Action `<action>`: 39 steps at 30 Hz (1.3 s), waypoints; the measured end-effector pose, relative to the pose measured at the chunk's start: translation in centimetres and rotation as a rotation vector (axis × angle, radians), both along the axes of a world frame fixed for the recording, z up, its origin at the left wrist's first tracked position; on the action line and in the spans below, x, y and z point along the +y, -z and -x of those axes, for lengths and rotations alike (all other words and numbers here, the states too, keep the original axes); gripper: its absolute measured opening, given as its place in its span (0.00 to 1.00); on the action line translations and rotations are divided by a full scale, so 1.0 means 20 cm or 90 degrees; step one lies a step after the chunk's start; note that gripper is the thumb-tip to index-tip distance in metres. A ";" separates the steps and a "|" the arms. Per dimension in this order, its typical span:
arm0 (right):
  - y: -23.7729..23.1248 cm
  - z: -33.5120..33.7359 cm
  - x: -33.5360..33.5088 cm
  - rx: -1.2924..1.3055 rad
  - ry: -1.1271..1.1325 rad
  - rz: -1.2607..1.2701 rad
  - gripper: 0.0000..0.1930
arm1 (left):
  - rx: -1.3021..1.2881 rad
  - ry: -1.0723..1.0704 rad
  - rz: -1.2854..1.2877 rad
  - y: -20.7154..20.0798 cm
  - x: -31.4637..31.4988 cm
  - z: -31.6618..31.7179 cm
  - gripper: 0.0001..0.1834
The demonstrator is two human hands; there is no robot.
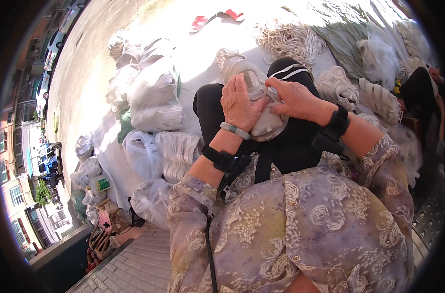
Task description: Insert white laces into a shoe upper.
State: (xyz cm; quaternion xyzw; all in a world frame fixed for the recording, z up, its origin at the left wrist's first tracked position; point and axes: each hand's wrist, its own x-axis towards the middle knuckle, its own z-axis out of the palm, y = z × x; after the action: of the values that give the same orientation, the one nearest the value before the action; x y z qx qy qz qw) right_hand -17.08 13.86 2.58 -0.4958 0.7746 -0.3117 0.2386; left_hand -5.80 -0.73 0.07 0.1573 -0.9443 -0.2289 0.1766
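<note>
A pale white sneaker [270, 123] rests on my lap between my dark-clad knees. My left hand [238, 103] holds its side, the fingers lying along the upper and the thumb pointing toward the lacing area. From the other side my right hand [298, 101] is bent over the same lacing area, thumb and fingers drawn close on it. Whether a lace is pinched there is too small to make out. More whitish shoe parts [228, 57] show just beyond my left fingertips.
Beyond my knees lies a heap of whitish laces [293, 43]. Plastic-wrapped bundles [156, 97] fill the left side, and white shoes [335, 87] lie at the right. Red-and-black sandals [216, 19] sit farther off. A wooden chair [105, 229] stands lower left; another person's dark-clothed leg [420, 93] is far right.
</note>
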 end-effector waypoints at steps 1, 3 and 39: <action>0.02 -0.01 0.00 0.001 0.000 -0.001 0.30 | -0.004 -0.007 -0.004 0.00 0.00 0.00 0.40; 0.03 -0.04 0.00 0.097 0.016 0.056 0.26 | -0.008 -0.013 -0.009 -0.01 0.02 0.01 0.42; 0.06 0.18 -0.08 -0.267 0.000 -0.105 0.10 | -0.045 0.236 0.407 -0.03 0.10 0.15 0.05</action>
State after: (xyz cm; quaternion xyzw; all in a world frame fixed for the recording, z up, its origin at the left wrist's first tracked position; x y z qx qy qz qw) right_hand -20.64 12.26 1.31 -0.3989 0.7310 -0.3435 0.4342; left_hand -8.84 1.30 0.73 -0.0715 -0.9861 0.0553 0.1395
